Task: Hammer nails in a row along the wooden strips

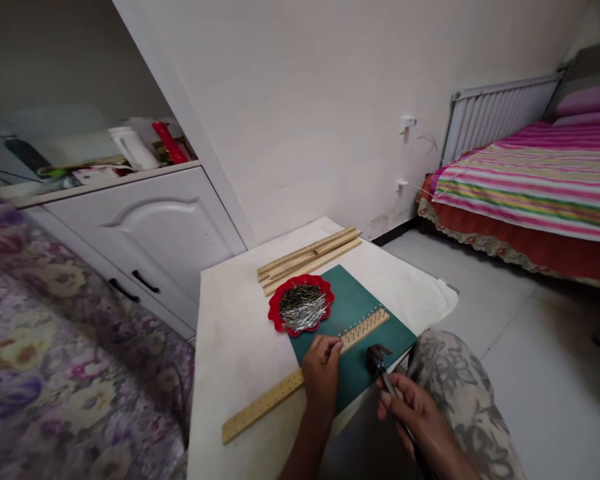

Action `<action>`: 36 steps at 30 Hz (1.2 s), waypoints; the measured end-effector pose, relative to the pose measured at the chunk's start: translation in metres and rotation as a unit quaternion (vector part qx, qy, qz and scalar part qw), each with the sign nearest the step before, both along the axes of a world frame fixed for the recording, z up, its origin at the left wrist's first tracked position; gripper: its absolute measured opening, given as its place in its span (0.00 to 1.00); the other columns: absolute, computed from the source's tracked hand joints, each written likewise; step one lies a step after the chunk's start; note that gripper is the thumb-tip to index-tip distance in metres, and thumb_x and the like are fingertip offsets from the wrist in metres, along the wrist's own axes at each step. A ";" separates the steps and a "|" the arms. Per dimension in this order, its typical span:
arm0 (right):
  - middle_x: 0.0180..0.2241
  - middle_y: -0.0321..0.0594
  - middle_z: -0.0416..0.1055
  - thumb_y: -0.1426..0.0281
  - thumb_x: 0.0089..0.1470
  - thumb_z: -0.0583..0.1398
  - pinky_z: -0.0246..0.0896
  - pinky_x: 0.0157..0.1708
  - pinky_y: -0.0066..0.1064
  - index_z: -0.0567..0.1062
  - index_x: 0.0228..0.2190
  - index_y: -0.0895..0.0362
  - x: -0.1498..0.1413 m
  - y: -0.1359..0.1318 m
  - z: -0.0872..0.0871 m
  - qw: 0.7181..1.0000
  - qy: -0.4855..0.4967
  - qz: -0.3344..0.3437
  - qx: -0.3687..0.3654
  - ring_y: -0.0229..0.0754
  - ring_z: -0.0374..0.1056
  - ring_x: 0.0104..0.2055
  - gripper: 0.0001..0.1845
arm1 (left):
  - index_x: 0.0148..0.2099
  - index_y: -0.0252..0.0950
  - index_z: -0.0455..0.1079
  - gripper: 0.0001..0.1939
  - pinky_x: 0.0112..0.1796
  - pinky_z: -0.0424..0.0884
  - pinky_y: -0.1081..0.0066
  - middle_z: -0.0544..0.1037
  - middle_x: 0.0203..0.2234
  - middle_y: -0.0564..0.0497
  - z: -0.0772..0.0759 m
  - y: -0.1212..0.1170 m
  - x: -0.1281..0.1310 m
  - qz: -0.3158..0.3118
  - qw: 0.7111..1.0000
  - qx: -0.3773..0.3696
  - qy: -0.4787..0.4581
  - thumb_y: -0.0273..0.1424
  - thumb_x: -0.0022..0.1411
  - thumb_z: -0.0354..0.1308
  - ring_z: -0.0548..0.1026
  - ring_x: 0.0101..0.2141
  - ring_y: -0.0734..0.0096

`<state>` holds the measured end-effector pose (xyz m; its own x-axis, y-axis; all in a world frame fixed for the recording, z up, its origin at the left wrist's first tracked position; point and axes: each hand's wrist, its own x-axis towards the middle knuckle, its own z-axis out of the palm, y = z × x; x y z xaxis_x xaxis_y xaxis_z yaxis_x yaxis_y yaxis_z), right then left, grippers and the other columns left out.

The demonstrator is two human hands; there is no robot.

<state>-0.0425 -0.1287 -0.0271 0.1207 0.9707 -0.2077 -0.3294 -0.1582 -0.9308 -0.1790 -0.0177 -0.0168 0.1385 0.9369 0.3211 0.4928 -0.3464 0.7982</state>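
A long wooden strip lies diagonally over the table and a green mat. Small holes dot its near left part, and several nails stand up in rows along its far right part. My left hand rests over the strip, thumb and fingertips pinched on what looks like a nail, mostly hidden by the fingers. In my right hand is a claw hammer, gripped by the handle, its head above the mat's edge and apart from the nails. A red scalloped dish full of loose nails sits beyond my left hand.
The green mat lies on a white-covered table. Several wooden strips are stacked at the back. My knee is at the right edge. A cabinet and floral curtain are left, a bed right.
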 end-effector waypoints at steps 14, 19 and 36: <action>0.19 0.29 0.69 0.52 0.47 0.60 0.38 0.07 0.19 0.65 0.32 0.56 0.002 0.003 0.021 0.999 -0.018 0.026 0.001 0.24 0.46 0.07 0.21 | 0.32 0.37 0.71 0.11 0.32 0.64 0.75 0.72 0.28 0.52 0.000 -0.001 0.006 0.008 0.998 0.006 0.066 0.33 0.60 0.49 0.71 0.30 0.73; 0.21 0.31 0.71 0.54 0.53 0.56 0.38 0.07 0.18 0.65 0.32 0.57 0.000 0.016 0.044 0.996 -0.046 0.071 0.035 0.24 0.49 0.08 0.18 | 0.32 0.37 0.71 0.11 0.31 0.62 0.76 0.71 0.28 0.54 -0.004 -0.002 0.006 0.008 0.997 0.005 0.080 0.31 0.61 0.48 0.70 0.30 0.74; 0.21 0.29 0.68 0.56 0.55 0.54 0.39 0.09 0.19 0.65 0.30 0.57 -0.014 0.040 0.054 0.987 -0.102 0.101 0.070 0.25 0.48 0.08 0.16 | 0.27 0.36 0.68 0.10 0.27 0.56 0.76 0.68 0.24 0.55 -0.006 -0.003 0.006 0.026 0.995 -0.007 0.095 0.27 0.57 0.49 0.68 0.26 0.76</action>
<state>-0.0565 -0.0889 0.0268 -0.0526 0.9967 -0.0620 -0.1073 -0.0674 -0.9919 -0.1733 -0.0202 -0.0226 0.1464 0.9485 0.2808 0.6531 -0.3059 0.6928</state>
